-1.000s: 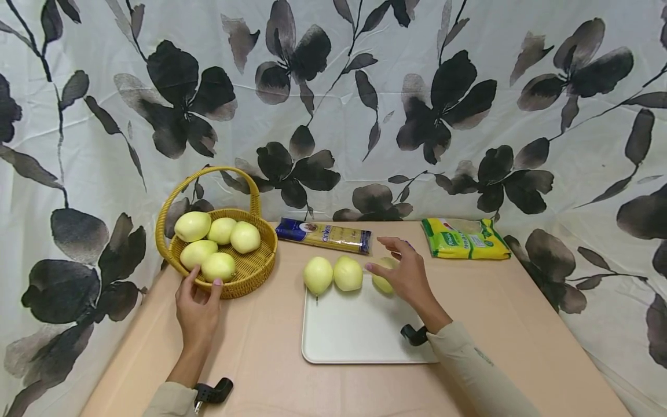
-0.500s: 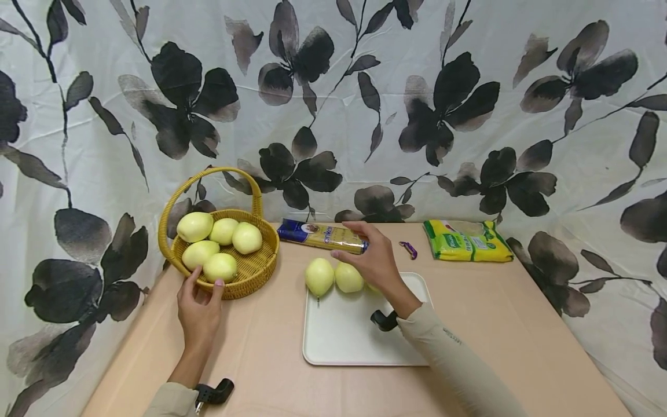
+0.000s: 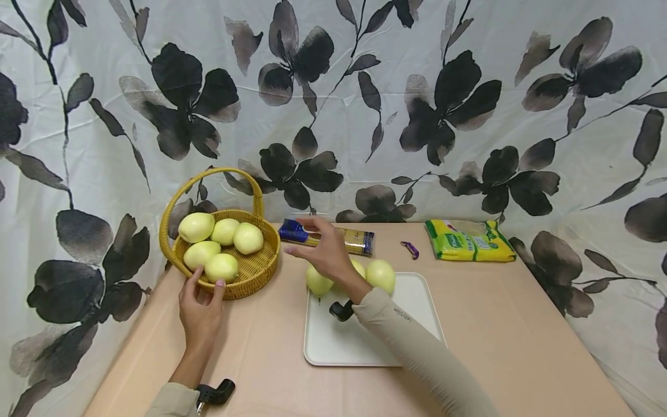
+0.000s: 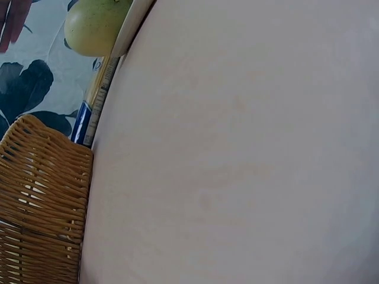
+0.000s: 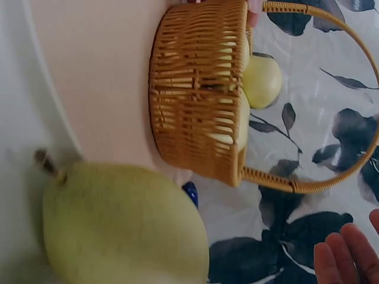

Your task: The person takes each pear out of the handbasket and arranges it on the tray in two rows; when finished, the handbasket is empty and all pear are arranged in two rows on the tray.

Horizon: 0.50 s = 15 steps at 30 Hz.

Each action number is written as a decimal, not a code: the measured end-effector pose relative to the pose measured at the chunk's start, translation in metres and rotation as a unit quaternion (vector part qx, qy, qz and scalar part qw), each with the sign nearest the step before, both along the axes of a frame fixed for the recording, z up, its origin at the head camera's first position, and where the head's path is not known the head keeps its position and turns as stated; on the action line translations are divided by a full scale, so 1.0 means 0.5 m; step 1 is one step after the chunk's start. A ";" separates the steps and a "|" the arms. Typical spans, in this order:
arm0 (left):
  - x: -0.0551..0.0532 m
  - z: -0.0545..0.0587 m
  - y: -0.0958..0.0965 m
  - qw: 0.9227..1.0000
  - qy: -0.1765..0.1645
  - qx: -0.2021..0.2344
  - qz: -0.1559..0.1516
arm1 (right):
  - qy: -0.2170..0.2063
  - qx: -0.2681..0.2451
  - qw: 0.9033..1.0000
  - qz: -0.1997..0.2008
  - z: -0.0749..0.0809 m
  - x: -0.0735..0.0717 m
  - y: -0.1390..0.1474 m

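In the head view my left hand [image 3: 200, 313] holds the front rim of a yellow wicker basket [image 3: 252, 284] with fingertips and thumb. Several pale green pears [image 3: 221, 268] lie in the basket. My right hand [image 3: 325, 252], holding nothing, hovers with spread fingers above the far edge of a white tray [image 3: 365, 347]. Three pears stand along that edge: a right one [image 3: 381, 275], a left one [image 3: 318, 282] partly behind my hand, and a middle one mostly hidden. In the right wrist view the near pear [image 5: 124, 225] shows its stem, below the basket [image 5: 195, 89].
A blue and gold pasta packet [image 3: 356, 240] lies behind the tray, partly covered by my right hand. To its right are a small purple wrapped sweet [image 3: 410, 249] and a yellow-green bag [image 3: 471, 241]. A floral cloth [image 3: 365, 145] hangs behind the table.
My right hand has moved left from beside the right pear, across the tray toward the basket, uncovering that pear and the sweet. My left hand has stayed at the basket rim.
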<state>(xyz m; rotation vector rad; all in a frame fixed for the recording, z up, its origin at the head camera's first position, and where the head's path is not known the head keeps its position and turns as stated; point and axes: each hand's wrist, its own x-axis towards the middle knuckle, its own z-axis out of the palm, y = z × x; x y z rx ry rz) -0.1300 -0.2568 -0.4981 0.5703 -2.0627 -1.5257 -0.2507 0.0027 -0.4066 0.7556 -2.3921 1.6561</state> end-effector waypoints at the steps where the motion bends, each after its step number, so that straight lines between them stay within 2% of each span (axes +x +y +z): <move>1: 0.000 0.000 0.000 1.000 0.000 0.000 0.000 | 0.000 0.001 1.000 0.004 -0.003 -0.003 -0.012; 6: 0.000 -0.002 0.002 1.000 -0.003 -0.001 0.003 | -0.002 0.004 1.000 0.018 -0.016 -0.017 -0.070; 15: -0.002 -0.001 0.000 1.000 -0.003 -0.013 0.009 | -0.003 0.025 1.000 0.019 -0.037 -0.039 -0.161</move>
